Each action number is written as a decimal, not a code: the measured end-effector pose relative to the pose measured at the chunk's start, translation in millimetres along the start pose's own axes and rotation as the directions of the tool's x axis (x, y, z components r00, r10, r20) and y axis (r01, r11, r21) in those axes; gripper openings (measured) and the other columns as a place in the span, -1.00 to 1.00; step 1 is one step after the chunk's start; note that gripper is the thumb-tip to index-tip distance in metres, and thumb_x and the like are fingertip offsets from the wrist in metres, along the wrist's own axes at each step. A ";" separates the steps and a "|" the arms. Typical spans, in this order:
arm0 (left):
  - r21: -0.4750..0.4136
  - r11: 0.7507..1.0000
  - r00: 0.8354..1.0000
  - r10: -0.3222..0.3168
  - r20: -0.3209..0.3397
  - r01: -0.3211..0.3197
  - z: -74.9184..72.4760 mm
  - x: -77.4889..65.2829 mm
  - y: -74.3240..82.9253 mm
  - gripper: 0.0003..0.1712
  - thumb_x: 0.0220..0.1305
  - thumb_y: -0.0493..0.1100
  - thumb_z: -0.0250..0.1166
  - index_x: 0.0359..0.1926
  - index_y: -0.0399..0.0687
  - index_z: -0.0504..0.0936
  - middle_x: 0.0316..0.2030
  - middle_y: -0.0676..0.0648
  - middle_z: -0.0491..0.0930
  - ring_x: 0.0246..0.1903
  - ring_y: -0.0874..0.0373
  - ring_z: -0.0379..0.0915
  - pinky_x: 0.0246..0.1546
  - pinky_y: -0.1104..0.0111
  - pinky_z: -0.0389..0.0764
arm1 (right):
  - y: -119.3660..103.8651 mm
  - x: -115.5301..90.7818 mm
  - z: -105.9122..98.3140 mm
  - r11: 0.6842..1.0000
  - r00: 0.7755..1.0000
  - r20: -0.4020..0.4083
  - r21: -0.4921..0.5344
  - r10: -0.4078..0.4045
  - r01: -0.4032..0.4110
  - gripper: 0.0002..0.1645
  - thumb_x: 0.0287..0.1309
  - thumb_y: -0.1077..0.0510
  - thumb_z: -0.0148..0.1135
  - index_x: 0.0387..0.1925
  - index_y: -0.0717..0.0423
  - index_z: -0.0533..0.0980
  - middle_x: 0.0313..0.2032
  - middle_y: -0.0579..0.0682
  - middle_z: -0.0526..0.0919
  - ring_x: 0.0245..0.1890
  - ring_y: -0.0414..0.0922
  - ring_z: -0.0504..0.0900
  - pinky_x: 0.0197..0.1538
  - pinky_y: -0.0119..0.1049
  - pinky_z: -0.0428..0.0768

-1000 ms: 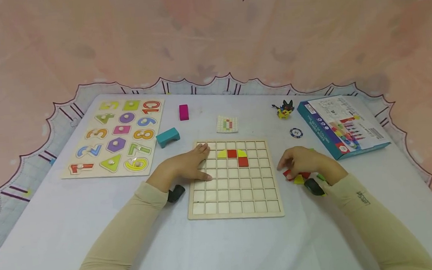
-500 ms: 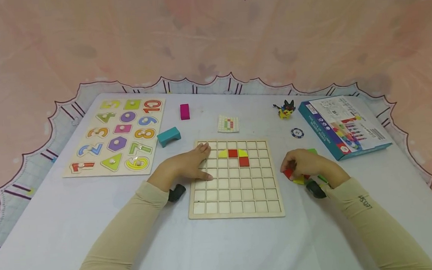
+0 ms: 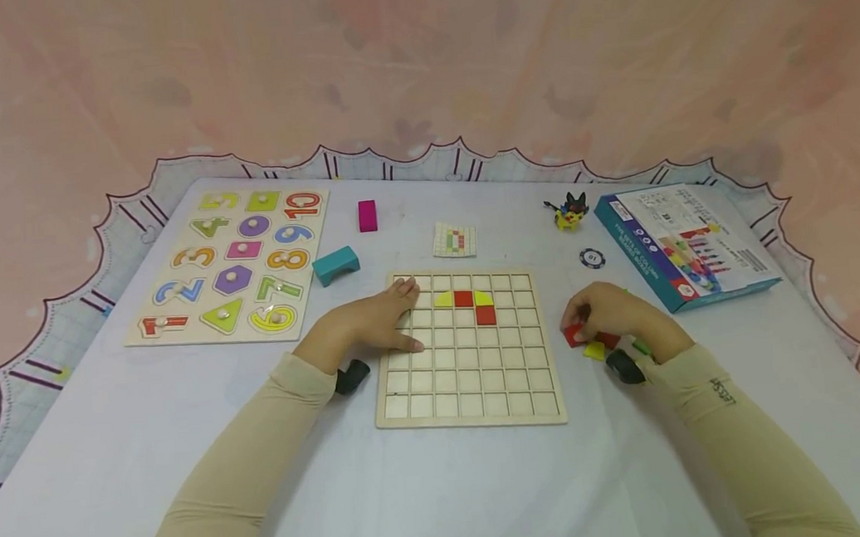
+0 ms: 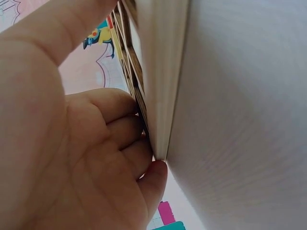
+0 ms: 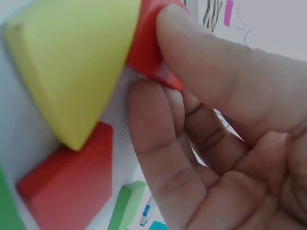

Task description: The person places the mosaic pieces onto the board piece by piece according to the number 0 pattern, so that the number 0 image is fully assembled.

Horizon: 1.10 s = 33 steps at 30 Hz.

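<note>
A wooden grid board (image 3: 458,410) lies flat on the white table. My left hand (image 3: 374,318) rests along its left edge with fingers spread, and in the left wrist view the fingertips touch the board's side (image 4: 168,96). Two red squares (image 3: 486,315) and two yellow curved-edge tiles (image 3: 443,301) sit in its upper cells. Right of the board, my right hand (image 3: 609,312) pinches a red tile (image 5: 148,43), the thumb lying on its face. Close by lie a yellow curved-edge tile (image 5: 72,62), another red tile (image 5: 72,187) and green pieces (image 5: 125,203), partly hidden under the hand in the head view.
A number puzzle board (image 3: 208,309) stands at left. Behind the grid board are a teal arch block (image 3: 336,265), a magenta block (image 3: 367,215) and a small pattern card (image 3: 454,240). At right are a chip (image 3: 591,258), a toy figure (image 3: 569,212) and a blue box (image 3: 686,246).
My right fingers have closed on the red tile beside the board and drawn in a little. The left hand stays in place on the board. The head view tilts slightly.
</note>
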State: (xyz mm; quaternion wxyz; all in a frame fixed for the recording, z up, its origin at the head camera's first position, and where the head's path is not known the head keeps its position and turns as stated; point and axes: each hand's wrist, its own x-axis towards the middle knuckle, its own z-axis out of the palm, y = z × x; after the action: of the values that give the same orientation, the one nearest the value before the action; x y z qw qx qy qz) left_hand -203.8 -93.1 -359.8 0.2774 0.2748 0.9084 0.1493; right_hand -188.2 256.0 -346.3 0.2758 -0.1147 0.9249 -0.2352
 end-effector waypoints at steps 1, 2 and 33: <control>-0.002 1.000 1.000 0.001 -0.001 -0.001 0.1 0.1 -0.2 0.10 0.13 0.16 0.26 0.42 -0.22 -0.19 0.44 -0.16 -0.33 0.43 0.00 -0.48 0.41 0.16 -0.23 | -0.4 -0.6 -1.4 1.000 1.000 0.001 0.003 0.007 -0.007 -0.77 -0.11 0.32 0.29 -0.30 0.15 0.63 -0.31 0.06 0.58 -0.24 -0.02 0.42 -0.15 -0.22 0.45; -0.001 1.000 1.000 0.004 -0.002 -0.004 0.2 0.3 -0.6 0.10 0.13 0.16 0.26 0.42 -0.23 -0.19 0.44 -0.17 -0.32 0.43 -0.01 -0.48 0.40 0.15 -0.22 | -0.8 -1.1 -2.8 1.000 1.000 0.004 0.010 0.017 -0.017 -0.77 -0.11 0.33 0.29 -0.30 0.15 0.63 -0.32 0.06 0.58 -0.24 -0.02 0.42 -0.16 -0.23 0.46; 0.022 0.999 0.999 0.037 0.006 -0.037 -1.1 2.1 -3.0 0.11 0.14 0.16 0.25 0.41 -0.29 -0.20 0.43 -0.21 -0.33 0.42 -0.04 -0.49 0.41 0.15 -0.22 | -78.6 44.7 25.8 0.963 0.990 -0.029 0.227 -0.142 0.144 -0.87 -0.11 0.38 0.33 -0.40 0.28 0.63 -0.48 -0.04 0.60 -0.41 -0.18 0.47 -0.29 -0.39 0.45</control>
State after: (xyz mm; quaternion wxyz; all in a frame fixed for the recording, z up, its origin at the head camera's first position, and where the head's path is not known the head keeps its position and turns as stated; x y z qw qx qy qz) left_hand -207.1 -94.4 -361.0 0.2740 0.2951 0.9040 0.1435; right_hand -203.9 163.3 -346.6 0.2639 -0.1472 0.8827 -0.3598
